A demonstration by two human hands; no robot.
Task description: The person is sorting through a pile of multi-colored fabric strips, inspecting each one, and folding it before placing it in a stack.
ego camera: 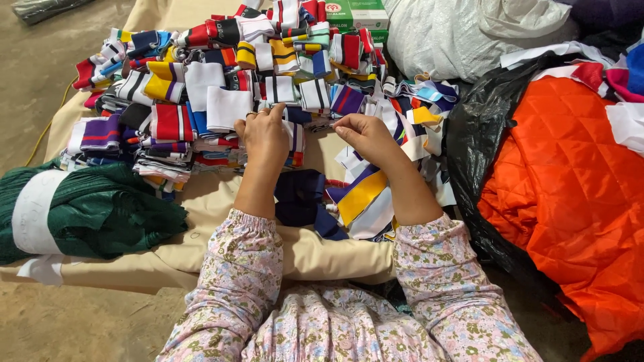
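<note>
Left hand [265,137] rests on a striped band [293,137], fingers curled; right hand [364,136] pinches a thin strip beside it; band pile [221,74] behind.

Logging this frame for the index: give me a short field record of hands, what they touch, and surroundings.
setting: beige cloth-covered surface
left hand: resting on striped knit pieces, ring on one finger
right hand: pinching the edge of a striped piece, fingers closed
heap: folded striped knit bands, many colours
under the wrists: navy fabric
left side: green knit bundle
right side: orange quilted fabric on black plastic
</note>
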